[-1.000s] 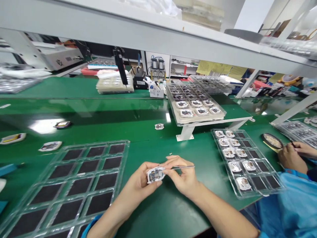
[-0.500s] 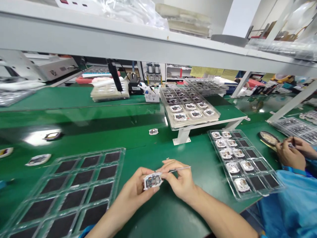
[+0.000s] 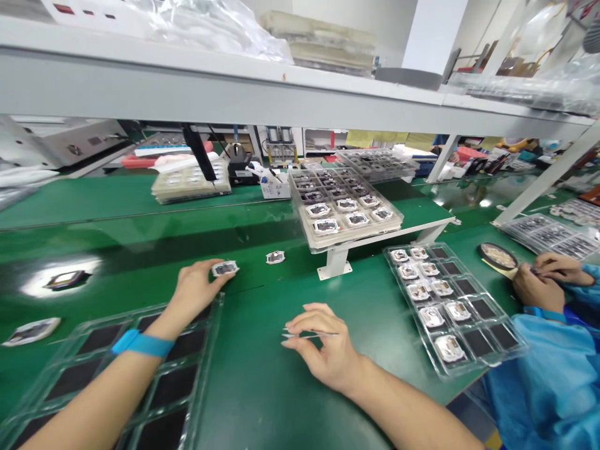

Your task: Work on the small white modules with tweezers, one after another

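Note:
My left hand (image 3: 197, 290) reaches out over the green bench mat, its fingertips gripping a small white-framed electronic module (image 3: 224, 269). A similar loose module (image 3: 275, 257) lies just to the right of it on the mat. My right hand (image 3: 323, 344) sits nearer to me, pinching slim metal tweezers (image 3: 312, 334) with nothing visible in their tips. A clear plastic tray with black pads (image 3: 180, 350) lies partly under my left forearm, which wears a blue wristband (image 3: 140, 344).
A clear tray of white-framed modules (image 3: 450, 306) lies to the right. Behind it, a loaded tray (image 3: 344, 206) rests on a white stand. A co-worker's hands (image 3: 544, 281) work beside a round dish (image 3: 497, 256). A grey shelf (image 3: 210, 87) runs overhead.
My left hand has moved away from my right, carrying the module out over the mat to the far left. My right hand still holds the tweezers, and the whole view has shifted slightly.

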A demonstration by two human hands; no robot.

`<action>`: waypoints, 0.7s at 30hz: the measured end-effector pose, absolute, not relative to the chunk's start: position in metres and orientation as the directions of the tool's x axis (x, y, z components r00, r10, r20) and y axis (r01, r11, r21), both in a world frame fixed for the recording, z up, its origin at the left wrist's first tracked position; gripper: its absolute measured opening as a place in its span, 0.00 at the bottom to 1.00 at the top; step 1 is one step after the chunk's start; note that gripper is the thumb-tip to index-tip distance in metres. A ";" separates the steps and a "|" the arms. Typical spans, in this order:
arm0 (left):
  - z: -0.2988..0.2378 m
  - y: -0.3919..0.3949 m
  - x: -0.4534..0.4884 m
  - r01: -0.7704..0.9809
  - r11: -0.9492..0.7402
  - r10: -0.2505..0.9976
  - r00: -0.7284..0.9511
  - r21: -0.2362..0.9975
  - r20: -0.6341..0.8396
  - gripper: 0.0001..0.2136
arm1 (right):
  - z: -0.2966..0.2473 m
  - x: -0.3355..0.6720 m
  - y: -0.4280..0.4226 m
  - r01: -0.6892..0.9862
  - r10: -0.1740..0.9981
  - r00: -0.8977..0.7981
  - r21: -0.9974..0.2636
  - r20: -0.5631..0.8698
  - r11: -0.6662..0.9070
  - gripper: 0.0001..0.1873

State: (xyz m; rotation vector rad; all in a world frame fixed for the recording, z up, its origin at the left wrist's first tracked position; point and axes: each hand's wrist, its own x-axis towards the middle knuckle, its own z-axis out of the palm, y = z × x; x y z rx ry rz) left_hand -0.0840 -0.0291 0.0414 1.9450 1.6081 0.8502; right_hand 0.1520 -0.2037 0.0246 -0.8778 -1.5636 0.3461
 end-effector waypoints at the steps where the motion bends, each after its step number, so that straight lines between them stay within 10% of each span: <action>1: 0.041 -0.020 -0.084 0.717 -0.208 0.976 0.108 0.665 0.190 0.15 | 0.024 0.152 -0.203 0.342 0.695 0.035 -0.662 0.718 0.667 0.03; 8: 0.012 0.005 -0.034 0.744 -0.322 0.946 0.223 0.586 0.237 0.20 | 0.023 0.152 -0.201 0.375 0.682 0.035 -0.643 0.730 0.669 0.04; 21: 0.034 -0.069 -0.009 0.484 -0.153 0.969 0.245 0.861 0.035 0.18 | 0.034 0.154 -0.204 0.296 0.675 0.121 -0.676 0.727 0.675 0.01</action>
